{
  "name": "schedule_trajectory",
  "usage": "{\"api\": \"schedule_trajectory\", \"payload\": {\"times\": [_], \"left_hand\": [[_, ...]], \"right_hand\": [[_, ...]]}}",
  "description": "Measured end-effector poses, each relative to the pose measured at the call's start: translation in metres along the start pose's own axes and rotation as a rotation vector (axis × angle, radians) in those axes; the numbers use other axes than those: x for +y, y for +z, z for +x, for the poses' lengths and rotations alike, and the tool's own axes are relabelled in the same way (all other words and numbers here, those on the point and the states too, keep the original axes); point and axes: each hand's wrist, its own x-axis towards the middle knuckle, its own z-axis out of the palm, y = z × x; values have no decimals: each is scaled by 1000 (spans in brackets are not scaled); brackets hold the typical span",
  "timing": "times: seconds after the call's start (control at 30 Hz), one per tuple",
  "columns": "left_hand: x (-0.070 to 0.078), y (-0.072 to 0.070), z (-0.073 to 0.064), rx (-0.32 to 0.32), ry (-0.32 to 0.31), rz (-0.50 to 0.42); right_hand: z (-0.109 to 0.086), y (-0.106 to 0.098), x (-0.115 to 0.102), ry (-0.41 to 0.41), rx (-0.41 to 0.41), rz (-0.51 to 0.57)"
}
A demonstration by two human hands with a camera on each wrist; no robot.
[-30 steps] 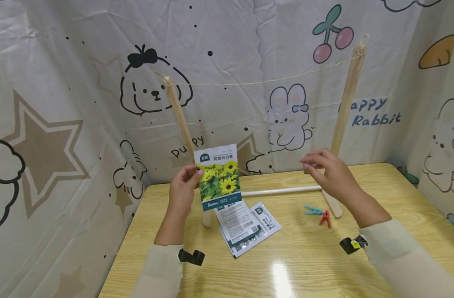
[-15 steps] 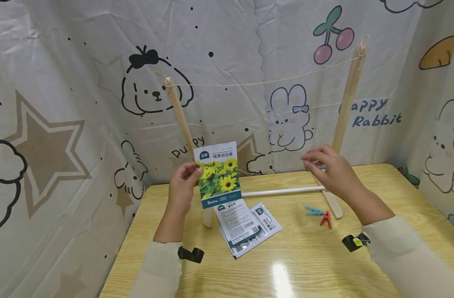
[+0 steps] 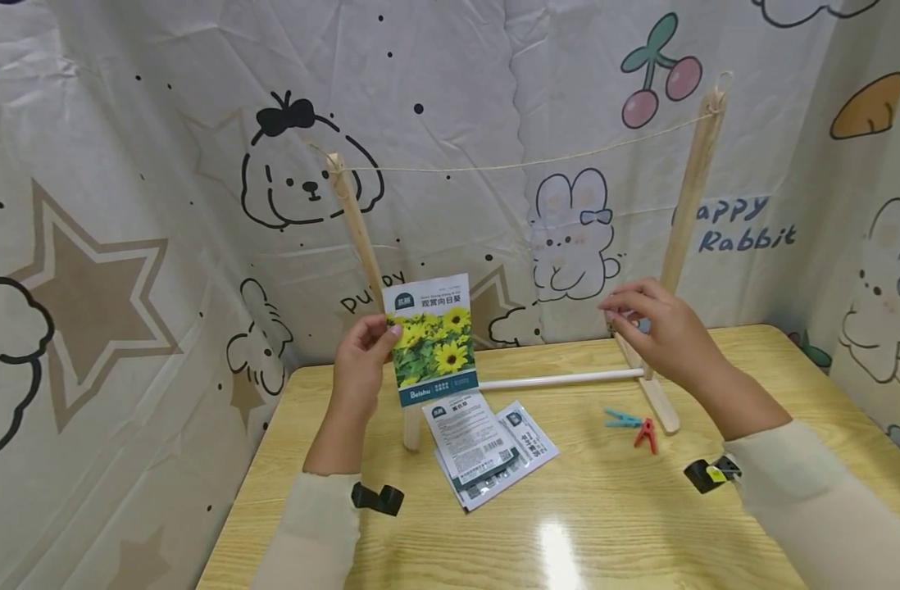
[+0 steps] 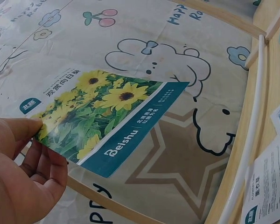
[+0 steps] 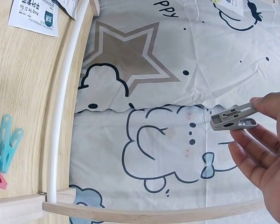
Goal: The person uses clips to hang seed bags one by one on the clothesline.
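My left hand (image 3: 361,356) pinches the left edge of a seed packet (image 3: 434,340) with yellow sunflowers on its front, held upright above the table. In the left wrist view the thumb lies on the face of the packet (image 4: 107,112). At the right, my right hand (image 3: 660,332) is raised near the right post. The right wrist view shows that hand pinching a grey clothespin (image 5: 233,116) between thumb and fingers. A thin string (image 3: 509,165) runs between the tops of two wooden posts (image 3: 689,197), above both hands.
More seed packets (image 3: 472,438) lie overlapped on the table (image 3: 605,524). A blue clothespin (image 3: 623,419) and a red clothespin (image 3: 645,435) lie by the right post's foot. A white rod (image 3: 561,379) joins the posts low down. Printed cloth (image 3: 457,74) hangs behind.
The seed packet has risen slightly in my left hand. My right hand has moved a little up and to the right, keeping its pinch.
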Motion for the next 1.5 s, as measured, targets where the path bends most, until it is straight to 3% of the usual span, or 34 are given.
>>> {"api": "schedule_trajectory", "payload": {"times": [0.5,0.77,0.97,1.5], "left_hand": [[6,-1,7,11,37,-6],[12,2,11,-2,47,-11],[17,3,13,-4,75,-40],[22,6,18,-5,77,-58]], "right_hand": [[8,-2,-3,-75,49,-10],[12,-6,-8,-53,37,-36],[17,-3,-9,-90,55,-22],[29,-9,-18,-105,45,-26]]}}
